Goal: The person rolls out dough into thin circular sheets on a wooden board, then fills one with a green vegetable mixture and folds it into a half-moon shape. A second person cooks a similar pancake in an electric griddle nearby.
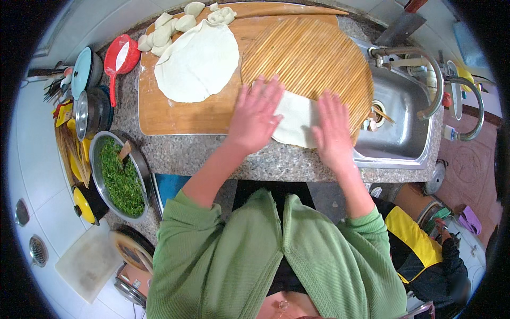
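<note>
A folded sheet of pale dough (298, 119) lies at the near edge of a round slatted tray (308, 60). My left hand (257, 113) rests flat on the dough's left end, fingers pointing away from me. On its right end lies my right hand (334, 127), palm down. Left of the tray, a large round dough sheet (199, 63) is spread on a wooden board (183, 119). Several dough lumps (162, 36) sit at the board's far left corner, close to a rolling pin (287, 9) along the far edge. What lies under my palms is hidden.
Chopped greens fill a metal bowl (148, 191) at the left. A red scoop (129, 60) with white powder and several pots (89, 113) stand beyond it. The slatted tray overlaps a steel sink (414, 135) with a curved faucet (438, 79). Another person (418, 239) is at the lower right.
</note>
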A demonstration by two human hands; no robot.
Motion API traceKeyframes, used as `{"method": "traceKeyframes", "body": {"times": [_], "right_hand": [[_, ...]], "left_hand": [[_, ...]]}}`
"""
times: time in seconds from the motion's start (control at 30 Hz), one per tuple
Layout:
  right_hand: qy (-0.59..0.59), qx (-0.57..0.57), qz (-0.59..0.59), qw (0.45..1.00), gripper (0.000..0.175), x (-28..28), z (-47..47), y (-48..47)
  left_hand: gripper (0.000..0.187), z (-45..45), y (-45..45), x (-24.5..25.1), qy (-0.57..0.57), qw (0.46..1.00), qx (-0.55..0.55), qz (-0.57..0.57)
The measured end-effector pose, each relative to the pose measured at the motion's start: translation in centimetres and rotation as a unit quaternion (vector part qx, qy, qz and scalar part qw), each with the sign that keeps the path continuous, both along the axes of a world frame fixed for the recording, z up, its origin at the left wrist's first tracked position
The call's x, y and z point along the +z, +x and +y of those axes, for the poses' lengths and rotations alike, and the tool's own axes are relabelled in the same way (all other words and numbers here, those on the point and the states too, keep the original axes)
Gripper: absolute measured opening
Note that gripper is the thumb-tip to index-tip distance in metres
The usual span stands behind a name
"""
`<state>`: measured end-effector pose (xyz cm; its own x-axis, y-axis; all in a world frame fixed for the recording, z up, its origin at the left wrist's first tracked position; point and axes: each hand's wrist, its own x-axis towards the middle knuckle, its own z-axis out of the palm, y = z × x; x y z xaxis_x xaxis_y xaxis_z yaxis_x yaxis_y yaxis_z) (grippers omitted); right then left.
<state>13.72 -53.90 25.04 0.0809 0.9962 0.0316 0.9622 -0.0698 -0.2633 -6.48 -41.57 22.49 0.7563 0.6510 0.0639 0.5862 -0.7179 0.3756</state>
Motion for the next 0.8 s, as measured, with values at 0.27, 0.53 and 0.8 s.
{"method": "traceKeyframes", "body": {"times": [0.27, 0.53, 0.8], "right_hand": [[0.080, -0.290, 0.157, 0.941, 0.051, -4.1, -1.8, 10.1], [0.093, -0.398, 0.512, 0.756, 0.042, -8.0, -1.2, 14.6], [0.131, -0.394, 0.565, 0.713, 0.026, -9.7, -1.0, 15.1]], "left_hand": [[0.042, 1.4, -4.6, -2.2, -0.244, 0.892, 0.287, -0.248], [0.044, 0.9, -3.3, -0.4, -0.468, 0.739, 0.363, -0.320], [0.044, 0.7, -2.8, -0.7, -0.566, 0.633, 0.389, -0.357]]}}
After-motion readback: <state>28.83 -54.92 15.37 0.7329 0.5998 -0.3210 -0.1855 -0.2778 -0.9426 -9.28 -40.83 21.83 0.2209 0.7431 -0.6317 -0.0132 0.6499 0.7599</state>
